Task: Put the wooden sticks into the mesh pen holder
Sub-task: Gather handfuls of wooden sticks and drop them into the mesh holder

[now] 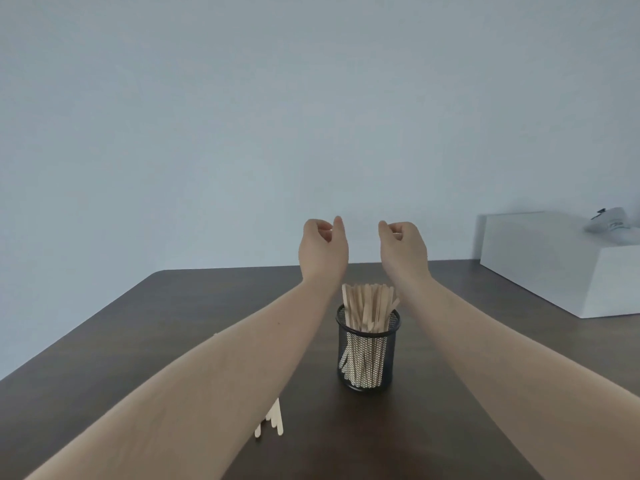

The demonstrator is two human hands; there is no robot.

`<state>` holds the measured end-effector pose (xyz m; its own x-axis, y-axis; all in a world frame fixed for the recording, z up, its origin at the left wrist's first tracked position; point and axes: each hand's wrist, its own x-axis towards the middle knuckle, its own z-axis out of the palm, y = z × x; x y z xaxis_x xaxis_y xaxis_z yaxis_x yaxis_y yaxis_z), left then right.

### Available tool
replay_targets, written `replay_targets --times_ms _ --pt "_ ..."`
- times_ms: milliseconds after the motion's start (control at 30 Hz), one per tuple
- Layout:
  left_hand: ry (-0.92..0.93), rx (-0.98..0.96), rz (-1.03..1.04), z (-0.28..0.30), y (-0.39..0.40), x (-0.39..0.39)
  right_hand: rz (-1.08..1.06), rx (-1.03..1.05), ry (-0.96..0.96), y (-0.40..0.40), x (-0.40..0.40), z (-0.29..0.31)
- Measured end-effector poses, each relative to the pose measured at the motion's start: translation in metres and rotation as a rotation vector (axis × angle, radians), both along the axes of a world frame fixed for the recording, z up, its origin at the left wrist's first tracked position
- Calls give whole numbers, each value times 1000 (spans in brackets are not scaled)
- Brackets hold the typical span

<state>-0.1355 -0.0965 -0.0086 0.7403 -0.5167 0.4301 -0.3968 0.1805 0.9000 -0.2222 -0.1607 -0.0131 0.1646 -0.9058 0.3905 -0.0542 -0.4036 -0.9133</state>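
Note:
A black mesh pen holder (367, 355) stands upright on the dark wooden table (173, 323), packed with several pale wooden sticks (369, 306) that poke out of its top. A few more wooden sticks (275, 420) lie flat on the table to its lower left, mostly hidden under my left forearm. My left hand (323, 247) and my right hand (403, 249) are both raised above and beyond the holder, wrists bent, fingers curled in, with nothing in them.
A white box (554, 268) sits at the table's far right, with a small grey object (611, 220) on top. A plain pale wall stands behind the table's far edge.

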Motion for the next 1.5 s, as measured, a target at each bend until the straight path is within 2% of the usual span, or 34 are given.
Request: replay_targets --times_ms 167,267,367,467,600,700,800,933,1167,1300,1500 --pt "61 16 128 13 34 40 -96 -210 -23 15 -5 16" --pt "10 300 256 3 65 84 -131 -379 -68 40 -3 28" --pt "-19 677 274 -19 99 117 5 -471 11 78 8 27" --pt "-45 929 225 -43 121 131 172 -413 238 110 28 16" --pt "-121 1110 166 -63 126 126 366 -144 804 125 56 -2" --pt "-159 1160 117 -74 123 118 512 255 1041 127 71 -25" --pt "-184 1179 113 -82 119 117 576 428 1147 122 85 -56" --pt "-201 1217 68 -85 115 122 567 446 1148 110 102 -76" --pt "-180 1265 -31 -79 120 122 515 453 1191 96 119 -83" --pt "-168 1258 -48 -79 122 122 499 533 1157 90 125 -88" --pt "-122 1252 -76 -76 125 120 508 504 1197 89 127 -86"
